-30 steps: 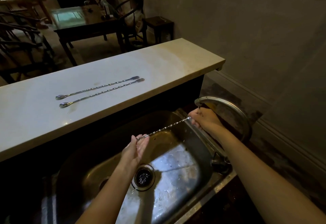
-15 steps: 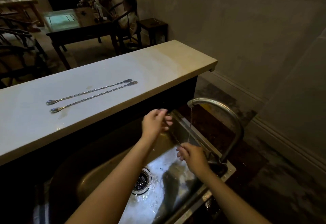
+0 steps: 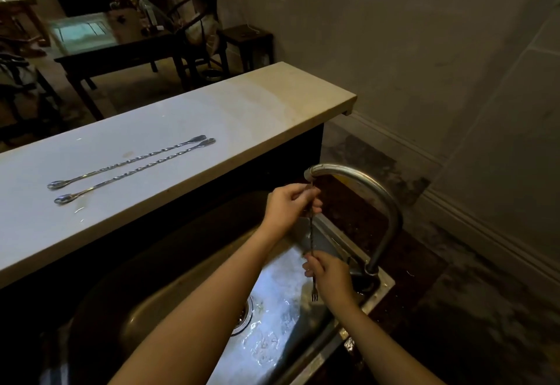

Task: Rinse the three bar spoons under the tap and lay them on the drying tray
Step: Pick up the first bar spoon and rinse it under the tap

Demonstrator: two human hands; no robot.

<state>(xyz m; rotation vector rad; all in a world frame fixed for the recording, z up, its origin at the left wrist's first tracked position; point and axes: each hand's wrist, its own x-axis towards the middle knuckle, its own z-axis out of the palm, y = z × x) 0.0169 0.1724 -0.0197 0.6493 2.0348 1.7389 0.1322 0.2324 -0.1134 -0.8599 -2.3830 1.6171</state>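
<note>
Both hands, left [image 3: 286, 204] and right [image 3: 328, 275], grip one spoon [image 3: 310, 234] upright under the tap [image 3: 363, 183]; two spoons [image 3: 130, 169] lie on the surface [image 3: 257, 105].

You will find nothing readable here. No label, brand, number or sign shows anywhere in your view.

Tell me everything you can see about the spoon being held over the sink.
The held spoon is a long, thin bar spoon of dark-looking metal with a twisted stem. It hangs almost upright over the sink, just under the tap spout. The left hand pinches its upper end, hiding that tip; the right hand grips lower down. Below the right hand a small fork end with short prongs sticks out. I cannot tell whether water is running on it.
</note>
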